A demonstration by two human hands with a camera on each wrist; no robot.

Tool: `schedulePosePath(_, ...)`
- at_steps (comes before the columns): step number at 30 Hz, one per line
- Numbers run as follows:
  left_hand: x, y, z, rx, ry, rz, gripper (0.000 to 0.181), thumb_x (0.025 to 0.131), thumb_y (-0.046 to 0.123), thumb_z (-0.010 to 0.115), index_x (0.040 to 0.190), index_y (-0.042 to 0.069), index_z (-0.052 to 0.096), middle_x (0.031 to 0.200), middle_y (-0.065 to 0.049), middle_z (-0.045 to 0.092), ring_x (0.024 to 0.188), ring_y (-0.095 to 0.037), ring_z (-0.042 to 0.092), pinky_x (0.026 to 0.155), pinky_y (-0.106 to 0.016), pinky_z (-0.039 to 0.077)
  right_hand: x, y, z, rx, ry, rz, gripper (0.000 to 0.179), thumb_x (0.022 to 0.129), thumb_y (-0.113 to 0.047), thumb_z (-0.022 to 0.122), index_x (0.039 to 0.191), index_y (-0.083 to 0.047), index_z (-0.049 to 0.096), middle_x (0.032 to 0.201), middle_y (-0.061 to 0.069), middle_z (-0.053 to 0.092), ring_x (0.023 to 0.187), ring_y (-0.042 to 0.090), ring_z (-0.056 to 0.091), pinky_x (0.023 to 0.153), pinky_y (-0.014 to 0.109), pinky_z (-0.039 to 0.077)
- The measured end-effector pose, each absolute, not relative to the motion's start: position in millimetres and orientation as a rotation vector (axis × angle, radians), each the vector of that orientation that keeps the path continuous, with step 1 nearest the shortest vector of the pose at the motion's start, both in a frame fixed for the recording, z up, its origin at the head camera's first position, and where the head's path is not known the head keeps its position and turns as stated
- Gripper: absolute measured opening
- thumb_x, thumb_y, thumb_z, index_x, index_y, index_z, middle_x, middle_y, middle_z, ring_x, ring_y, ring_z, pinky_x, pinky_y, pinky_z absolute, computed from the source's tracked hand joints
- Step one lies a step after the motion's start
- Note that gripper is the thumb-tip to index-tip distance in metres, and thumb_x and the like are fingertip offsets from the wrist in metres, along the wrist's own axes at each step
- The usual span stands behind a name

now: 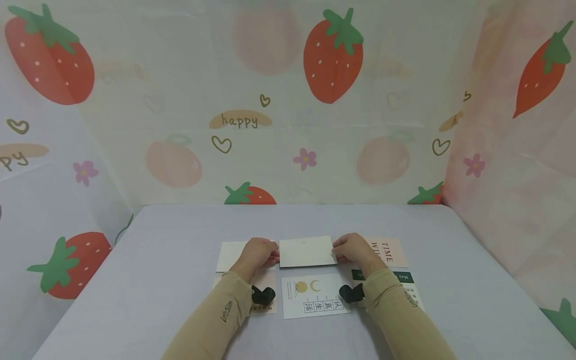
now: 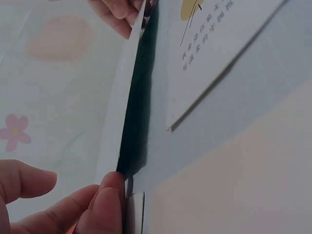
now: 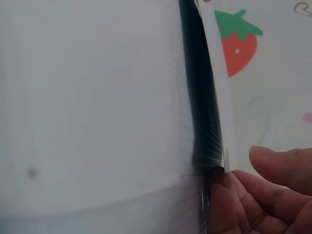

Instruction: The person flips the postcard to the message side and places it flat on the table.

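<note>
In the head view a blank white card (image 1: 307, 252) lies between my hands, in the middle of the back row. My left hand (image 1: 255, 254) grips its left end, and my right hand (image 1: 354, 249) holds its right end. From the left wrist, the fingers (image 2: 109, 204) meet the card's corner while the thumb stands off its face. The right wrist view has the fingers (image 3: 234, 200) curled at the card's corner (image 3: 225, 158), with the thumb apart. A dark strip shows beneath the card's near edge, which looks slightly raised.
Nearer me is a card with a sun and moon (image 1: 315, 300). Another white card (image 1: 229, 254) and a pale pink card (image 1: 265, 281) lie on the left. At the right are a "TIME" card (image 1: 396, 252) and a green-headed "May" calendar card (image 1: 405, 277), partly covered by my forearm.
</note>
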State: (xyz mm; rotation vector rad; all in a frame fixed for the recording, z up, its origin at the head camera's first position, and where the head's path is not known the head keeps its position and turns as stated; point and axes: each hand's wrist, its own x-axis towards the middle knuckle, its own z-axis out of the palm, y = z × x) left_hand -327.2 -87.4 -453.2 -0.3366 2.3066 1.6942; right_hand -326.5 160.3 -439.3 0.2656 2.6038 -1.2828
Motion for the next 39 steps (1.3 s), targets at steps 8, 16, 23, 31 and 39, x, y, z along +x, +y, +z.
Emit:
schedulePosePath(8,-326.8,-87.4,-451.7,-0.352,2.324,1.655,0.022,0.089,0.019,0.053,0.099,0.001,0.061,0.081,-0.008,0.065,0.065,-0.012,0.062,0.059,-0.021,0.052,-327.1,161.3,-440.0,0.256,2.603,-1.281,0.024,0.082,-0.011,0.065,0.103,-0.001,0.064,0.083,0.006,0.066,0.070,0.015,0.062,0.065,0.029,0.050)
schedulePosePath(16,-325.5,-87.7,-449.2,-0.373,2.338,1.635,0.025,0.089,0.019,0.054,0.105,0.000,0.059,0.082,-0.008,0.065,0.066,-0.013,0.063,0.058,-0.021,0.052,-328.6,161.3,-440.3,0.240,2.607,-1.248,0.021,0.083,-0.014,0.065,0.099,-0.001,0.066,0.080,0.005,0.067,0.070,0.014,0.063,0.066,0.029,0.050)
schedulePosePath(23,-323.7,-88.6,-448.7,-0.330,2.361,1.637,0.022,0.089,0.019,0.053,0.098,0.000,0.061,0.080,-0.008,0.065,0.064,-0.012,0.062,0.057,-0.021,0.051,-328.8,161.0,-441.2,0.245,2.589,-1.263,0.021,0.085,-0.016,0.064,0.098,-0.001,0.066,0.080,0.005,0.066,0.071,0.014,0.063,0.065,0.028,0.051)
schedulePosePath(31,-323.2,-89.2,-448.1,-0.329,2.362,1.635,0.020,0.089,0.019,0.053,0.092,0.001,0.062,0.079,-0.008,0.065,0.064,-0.013,0.062,0.056,-0.021,0.051,-328.2,161.3,-441.7,0.248,2.556,-1.311,0.021,0.084,-0.015,0.064,0.097,0.001,0.065,0.080,0.007,0.066,0.070,0.015,0.062,0.063,0.027,0.051)
schedulePosePath(39,-322.7,-90.7,-447.9,-0.341,2.353,1.637,0.021,0.089,0.020,0.053,0.093,0.002,0.062,0.080,-0.008,0.065,0.065,-0.014,0.062,0.057,-0.021,0.051,-328.1,161.6,-441.8,0.250,2.540,-1.325,0.019,0.084,-0.014,0.063,0.096,0.001,0.066,0.080,0.007,0.066,0.071,0.015,0.062,0.064,0.027,0.052)
